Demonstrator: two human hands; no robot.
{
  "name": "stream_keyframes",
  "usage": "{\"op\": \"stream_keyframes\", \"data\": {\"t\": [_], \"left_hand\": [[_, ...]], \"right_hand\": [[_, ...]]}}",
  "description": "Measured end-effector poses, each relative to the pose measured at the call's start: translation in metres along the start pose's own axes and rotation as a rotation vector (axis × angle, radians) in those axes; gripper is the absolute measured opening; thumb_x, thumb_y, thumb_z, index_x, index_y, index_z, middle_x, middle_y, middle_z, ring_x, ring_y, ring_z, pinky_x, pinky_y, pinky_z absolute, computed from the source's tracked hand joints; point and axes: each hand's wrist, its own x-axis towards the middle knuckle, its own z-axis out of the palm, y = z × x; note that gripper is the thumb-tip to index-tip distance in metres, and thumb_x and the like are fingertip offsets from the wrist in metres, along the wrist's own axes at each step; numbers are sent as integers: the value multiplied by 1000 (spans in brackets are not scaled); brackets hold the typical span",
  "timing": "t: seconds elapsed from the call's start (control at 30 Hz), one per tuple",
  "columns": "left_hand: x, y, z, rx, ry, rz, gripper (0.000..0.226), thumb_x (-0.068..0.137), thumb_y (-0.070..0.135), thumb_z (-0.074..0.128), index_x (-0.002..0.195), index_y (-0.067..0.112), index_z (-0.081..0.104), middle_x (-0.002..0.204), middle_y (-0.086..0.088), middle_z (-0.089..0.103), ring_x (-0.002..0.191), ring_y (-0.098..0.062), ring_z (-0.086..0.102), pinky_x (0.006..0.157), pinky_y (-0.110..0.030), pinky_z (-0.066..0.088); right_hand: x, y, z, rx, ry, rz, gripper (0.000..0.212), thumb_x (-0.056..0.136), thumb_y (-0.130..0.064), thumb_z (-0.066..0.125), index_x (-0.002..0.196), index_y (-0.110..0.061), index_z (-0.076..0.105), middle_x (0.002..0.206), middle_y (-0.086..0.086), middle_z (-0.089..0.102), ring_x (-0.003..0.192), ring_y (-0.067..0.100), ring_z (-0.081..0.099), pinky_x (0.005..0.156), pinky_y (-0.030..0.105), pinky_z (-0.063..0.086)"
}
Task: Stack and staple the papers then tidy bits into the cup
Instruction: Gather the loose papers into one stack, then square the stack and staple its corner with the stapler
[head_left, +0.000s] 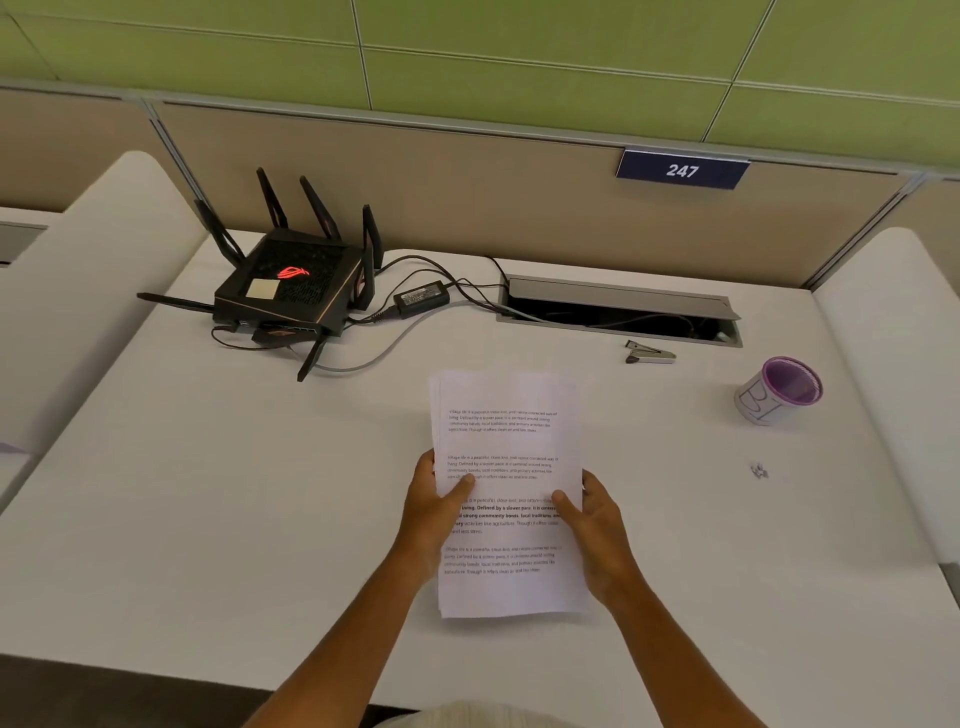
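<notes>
White counter (260, 519), beige partition, green wall panels behind. Papers (506, 493) gathered into one stack near the centre of the counter, held by both long edges; edges look slightly uneven at top left, so squaring probably not finished. Left hand (434, 512) gripping the stack's left edge, thumb on top of the printed face, other fingers hidden under. Right hand (595, 530) clamping the right edge same way, thumb on top. Can't tell whether stack is lifted or resting on the counter (far end looks raised, not certain).

Stapler (650, 353) lying untouched, well apart from the stack, just in front of the cable tray (618, 312). Purple-lined cup (779, 391) upright further right. Small bits (759, 471) loose on the counter between cup and near edge, not in the cup.

Progress, judged: stacking about done, stapling not started, tidying not started. Left: align, fetch stapler, staple, collect bits into cup.

Off-task: black router (291, 288) with antennas and power brick (421, 299) at rear left, desk label 247 (682, 170) on the partition.
</notes>
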Motion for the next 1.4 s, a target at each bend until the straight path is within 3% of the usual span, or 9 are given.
{"op": "stream_keyframes", "data": {"t": [0.2,0.33,0.53,0.8,0.9,1.03,1.2,1.3,1.4], "left_hand": [[-8,9,-1,130,11,141,35,97,18,74,127,29,60,122,6,74,110,-17,74,85,-33,66],[-12,30,7,154,37,250,32,98,19,72,124,31,59,119,6,72,107,-17,73,83,-30,67],[-23,47,17,105,58,382,40,98,20,72,133,27,53,121,6,68,108,-15,70,79,-18,64],[-34,18,27,39,84,267,41,98,21,73,128,38,52,119,10,66,111,-17,68,69,-11,60],[-36,26,31,-5,101,315,40,98,19,73,125,41,54,120,10,68,110,-11,67,73,-10,59],[-35,25,28,22,84,310,44,96,21,76,133,35,57,120,14,68,110,-6,65,76,-9,59],[-38,5,24,25,90,201,30,94,25,78,121,30,66,110,11,72,103,-12,70,67,-6,57],[-35,3,20,2,95,168,18,97,29,74,114,27,72,107,6,77,104,-20,74,68,-12,61],[-32,5,12,-30,92,126,12,98,31,72,110,28,74,107,3,80,104,-22,76,72,-20,64]], "right_hand": [[-1,-9,-11,-98,17,-44,36,94,-8,74,120,-31,63,122,-2,75,102,15,76,88,38,65],[1,-27,-8,-103,39,-138,44,96,-3,69,132,-28,59,123,-4,72,111,20,71,92,44,64],[-6,-47,-4,-45,102,-294,50,98,-6,68,139,-27,50,126,-8,66,113,11,67,87,29,63],[-14,-23,4,-58,126,-240,46,99,-3,65,119,-42,52,119,-8,65,111,17,66,73,18,61],[-13,-26,3,-29,134,-256,51,99,-2,66,120,-47,53,120,-11,66,114,12,65,82,20,59],[-12,-20,1,-29,132,-252,51,98,-6,69,137,-34,52,125,-11,66,118,9,64,95,27,57],[-12,-1,-3,-108,94,-169,44,99,-8,67,132,-35,57,122,-10,69,117,13,66,97,35,60],[-11,-8,-11,-162,56,-188,33,99,-14,69,126,-32,63,117,-11,73,110,11,70,89,26,61],[-9,-19,-26,-186,-20,-173,18,97,-18,73,113,-24,71,108,-6,79,103,17,75,90,34,63]]}}
